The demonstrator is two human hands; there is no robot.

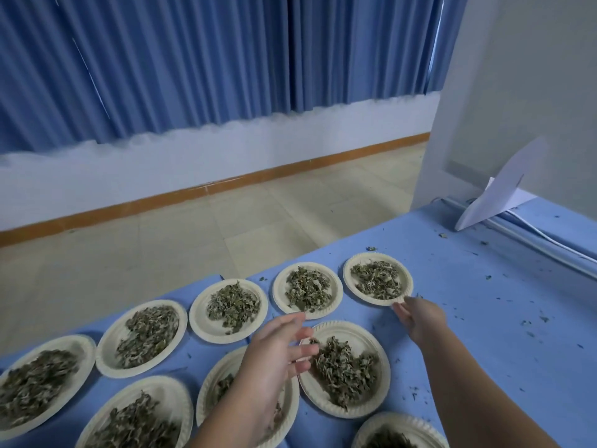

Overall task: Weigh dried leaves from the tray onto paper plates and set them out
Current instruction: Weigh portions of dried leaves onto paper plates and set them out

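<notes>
Right hand (420, 318) fingertips (400, 309) meet the near rim of the far-right plate (347, 279), pinch or bare touch indeterminate, likely nudging it and its leaves (376, 279) into line, while the left hand (274, 350) hovers released above a near plate (342, 325).

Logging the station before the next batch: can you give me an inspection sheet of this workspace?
Surface: blue tablecloth, flat, crumb-speckled.
Job's things: nine paper plates visible, each with dried leaves, in two rows; no tray or scale in view.
Clutter: leaf crumbs scattered on the cloth; folded white paper at the far right.
Grips: left hand open above the near row; right hand touches the rim of the far-right plate, hold unclear.
Cables: white cable along the far-right edge.
Surroundings: blue curtains, tiled floor.
</notes>
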